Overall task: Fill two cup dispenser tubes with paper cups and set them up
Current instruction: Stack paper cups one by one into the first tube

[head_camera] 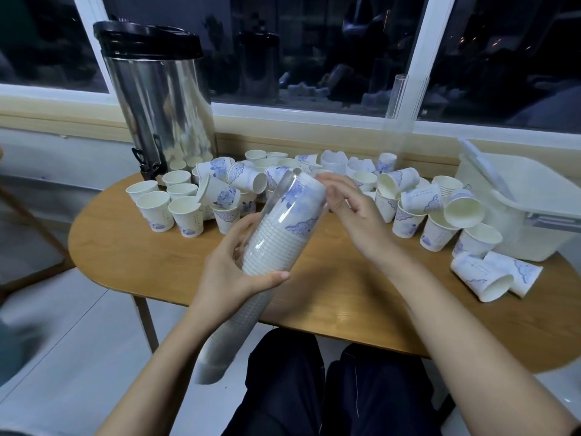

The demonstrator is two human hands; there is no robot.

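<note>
Head view: left grip (226, 278) wraps one cup-filled tube (292, 215); right grip (349, 209) straight-fingered at its mouth; second tube (397, 121) upright; dozens of loose cups (438, 229).

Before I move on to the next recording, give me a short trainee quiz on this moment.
1. True or false: the clear tube gripped by the left hand is empty.
2. Multiple choice: where is the second tube? A) lying on the floor B) standing upright near the window C) inside the white bin
3. Short answer: which hand touches the gripped tube's upper end?

Key
1. False: stacked cups fill it.
2. B
3. The right hand.
</note>
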